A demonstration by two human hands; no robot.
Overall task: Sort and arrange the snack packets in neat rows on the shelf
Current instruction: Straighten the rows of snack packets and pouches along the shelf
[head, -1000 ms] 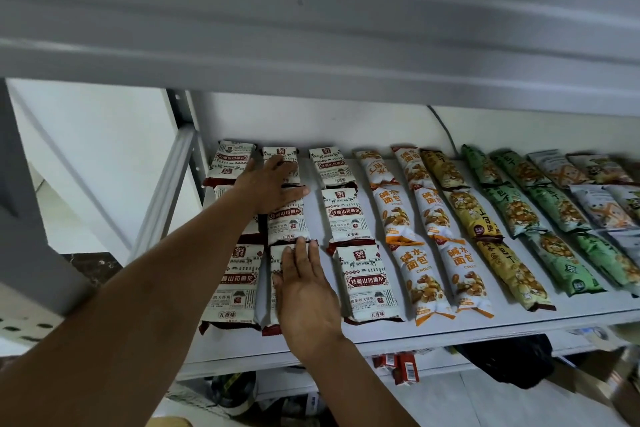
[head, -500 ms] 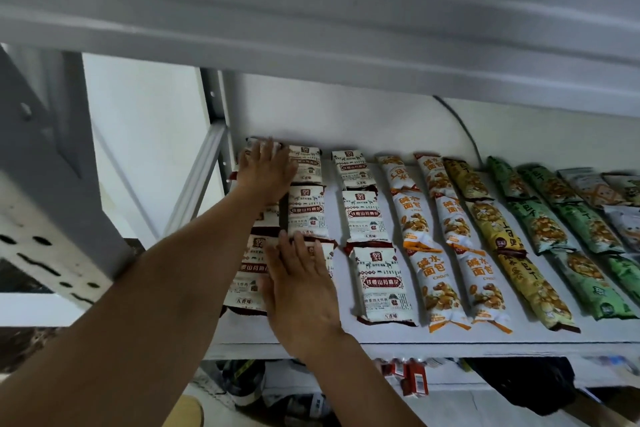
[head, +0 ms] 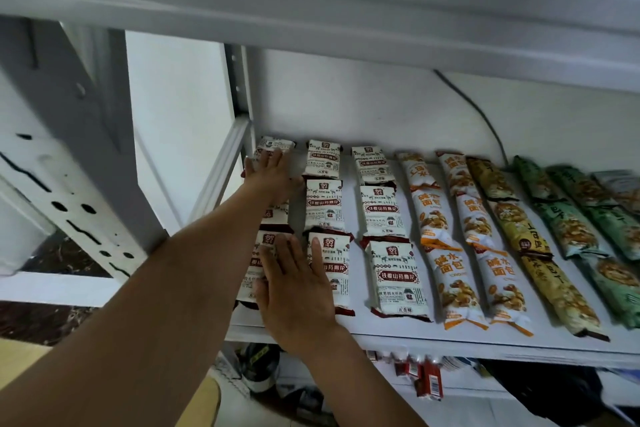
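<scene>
My left hand (head: 273, 177) lies flat, fingers straight, on the back-left packet (head: 277, 145) at the shelf (head: 381, 332) corner. My right hand (head: 294, 288) is released too, fingers spread, pressing the front-left packet (head: 260, 255) and the second front packet (head: 337, 263) beside it. Orange packets (head: 450, 274) and green packets (head: 568, 229) sit in rows to the right.

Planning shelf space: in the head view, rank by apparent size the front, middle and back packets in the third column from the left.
1. front packet
2. middle packet
3. back packet
Same product by the look, so nearness to the camera likely explains it.
</scene>
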